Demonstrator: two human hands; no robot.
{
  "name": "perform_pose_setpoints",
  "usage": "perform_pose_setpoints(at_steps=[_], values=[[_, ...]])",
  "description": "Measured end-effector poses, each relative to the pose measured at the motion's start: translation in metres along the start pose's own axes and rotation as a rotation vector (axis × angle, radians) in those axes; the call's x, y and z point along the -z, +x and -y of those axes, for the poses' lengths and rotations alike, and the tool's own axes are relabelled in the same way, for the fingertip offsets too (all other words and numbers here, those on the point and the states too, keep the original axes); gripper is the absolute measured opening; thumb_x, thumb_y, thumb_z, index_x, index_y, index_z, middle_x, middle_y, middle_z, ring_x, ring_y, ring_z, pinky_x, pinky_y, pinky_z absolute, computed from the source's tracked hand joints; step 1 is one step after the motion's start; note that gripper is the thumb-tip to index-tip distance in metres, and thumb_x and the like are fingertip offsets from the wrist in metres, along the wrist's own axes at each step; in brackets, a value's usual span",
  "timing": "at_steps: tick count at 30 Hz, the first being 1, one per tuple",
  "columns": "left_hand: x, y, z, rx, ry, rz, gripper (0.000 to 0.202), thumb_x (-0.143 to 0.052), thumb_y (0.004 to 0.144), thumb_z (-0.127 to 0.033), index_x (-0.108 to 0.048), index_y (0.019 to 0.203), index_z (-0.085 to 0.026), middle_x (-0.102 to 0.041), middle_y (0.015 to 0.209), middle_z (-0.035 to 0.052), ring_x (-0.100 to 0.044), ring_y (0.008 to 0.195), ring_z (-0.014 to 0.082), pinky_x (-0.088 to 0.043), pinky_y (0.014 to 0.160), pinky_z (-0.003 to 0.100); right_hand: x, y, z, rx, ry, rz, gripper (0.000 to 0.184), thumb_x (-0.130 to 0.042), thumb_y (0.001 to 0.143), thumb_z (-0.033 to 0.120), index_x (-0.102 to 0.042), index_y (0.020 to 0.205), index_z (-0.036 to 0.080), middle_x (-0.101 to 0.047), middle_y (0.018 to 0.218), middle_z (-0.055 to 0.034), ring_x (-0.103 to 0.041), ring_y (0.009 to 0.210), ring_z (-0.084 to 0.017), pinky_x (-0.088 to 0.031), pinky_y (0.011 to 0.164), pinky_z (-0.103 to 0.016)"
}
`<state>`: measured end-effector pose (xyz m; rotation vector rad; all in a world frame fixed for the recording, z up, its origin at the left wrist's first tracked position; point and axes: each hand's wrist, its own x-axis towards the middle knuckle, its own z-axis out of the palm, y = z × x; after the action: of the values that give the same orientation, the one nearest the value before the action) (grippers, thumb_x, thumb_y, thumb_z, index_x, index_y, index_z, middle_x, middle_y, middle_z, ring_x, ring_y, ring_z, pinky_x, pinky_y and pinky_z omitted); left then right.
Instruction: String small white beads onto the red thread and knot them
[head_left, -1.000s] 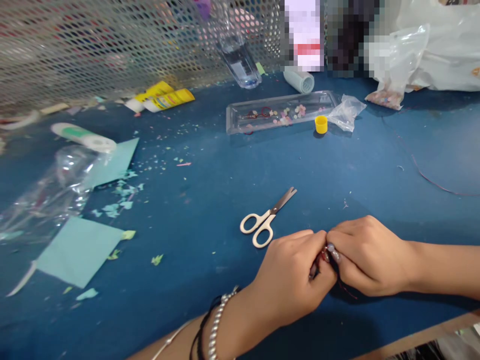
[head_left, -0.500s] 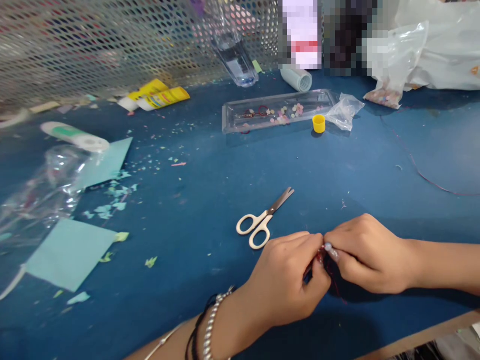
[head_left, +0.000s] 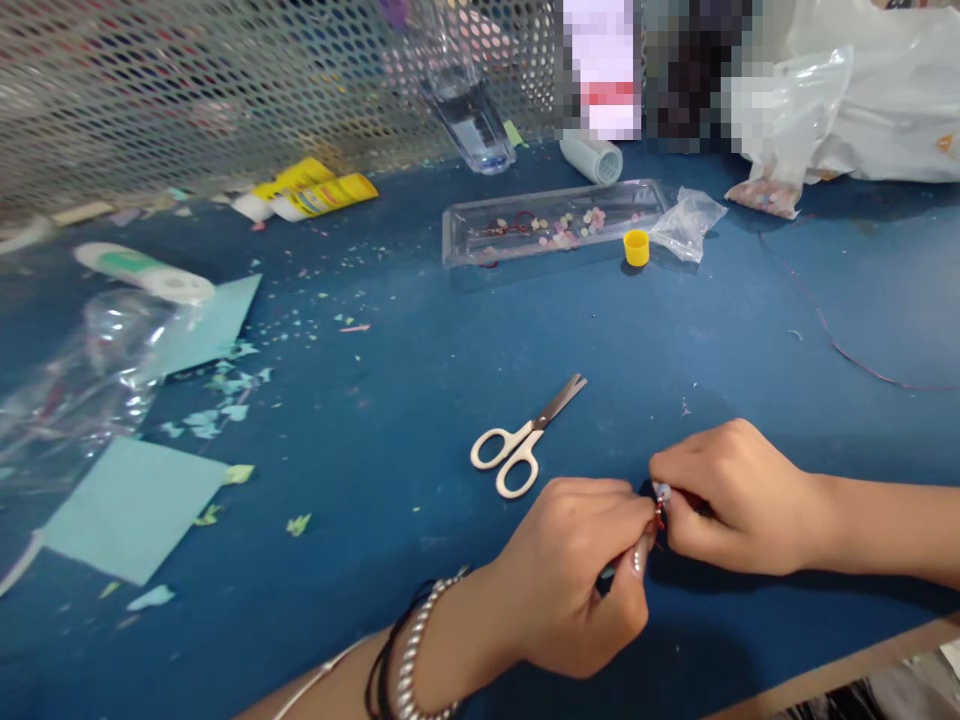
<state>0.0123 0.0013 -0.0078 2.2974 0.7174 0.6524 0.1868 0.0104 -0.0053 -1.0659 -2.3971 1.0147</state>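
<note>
Close together near the table's front edge, my left hand (head_left: 581,570) and my right hand (head_left: 739,500) both pinch a thin red beaded string (head_left: 660,512). A short stretch of it, with a pale bead at its upper end, shows between the fingertips; the rest is hidden by the fingers. Just beyond my left hand lies a pair of white-handled scissors (head_left: 517,458), blades slightly apart and pointing away to the right. Farther back, a clear plastic tray (head_left: 472,250) holds pink and pale beads and bits of red string.
Behind the tray's front right corner stands a yellow cap (head_left: 636,248) beside a small plastic bag (head_left: 690,222). A loose thread (head_left: 847,348) trails at right. Blue paper squares (head_left: 139,510), scraps and yellow glue tubes (head_left: 326,197) lie left. A bottle (head_left: 472,120) leans against the mesh panel (head_left: 225,90).
My hands have shifted slightly: the left fingers have moved a little down and the right hand a little up, exposing more of the red beaded string between them.
</note>
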Motion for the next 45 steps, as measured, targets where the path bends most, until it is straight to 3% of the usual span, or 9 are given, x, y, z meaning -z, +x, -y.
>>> perform_pose_setpoints(at_steps=[24,29,35,45], values=[[-0.002,-0.005,-0.005,-0.152,0.072,-0.02,0.018,-0.032,0.071,-0.006,-0.038,0.061,-0.02,-0.044,0.048,-0.0011,-0.037,0.043,0.0132,-0.03,0.043,0.026,0.003,-0.001,0.002,-0.044,-0.002,0.027,0.023,-0.038,0.079,0.018,-0.033,0.057,0.017,-0.034,0.051,0.0044,-0.023,0.047,-0.008,-0.016,0.049,-0.023],[0.005,-0.006,-0.012,-0.086,0.02,0.039,0.016,-0.031,0.074,-0.009,-0.037,0.064,-0.02,-0.044,0.051,-0.0012,-0.038,0.045,0.0128,-0.03,0.045,0.025,0.009,0.001,0.004,-0.021,0.278,0.049,0.026,-0.04,0.081,0.019,-0.035,0.056,0.016,-0.033,0.05,0.0053,-0.026,0.047,-0.007,-0.019,0.05,-0.021],[0.015,-0.007,-0.022,0.218,-0.176,0.081,0.024,-0.028,0.084,-0.019,-0.037,0.062,-0.018,-0.043,0.055,-0.0009,-0.04,0.052,0.0123,-0.03,0.054,0.025,0.011,0.0,0.008,-0.021,0.348,0.047,0.033,-0.034,0.089,0.024,-0.035,0.057,0.017,-0.038,0.049,0.0047,-0.035,0.046,-0.006,-0.026,0.048,-0.018],[0.017,-0.004,-0.023,0.38,-0.291,0.032,0.05,-0.014,0.095,-0.037,-0.035,0.053,-0.018,-0.035,0.045,-0.0041,-0.034,0.043,0.0089,-0.03,0.047,0.021,0.008,-0.003,0.014,-0.037,0.519,0.046,0.048,-0.026,0.094,0.045,-0.034,0.056,0.017,-0.035,0.045,0.0053,-0.031,0.041,-0.005,-0.027,0.04,-0.017]])
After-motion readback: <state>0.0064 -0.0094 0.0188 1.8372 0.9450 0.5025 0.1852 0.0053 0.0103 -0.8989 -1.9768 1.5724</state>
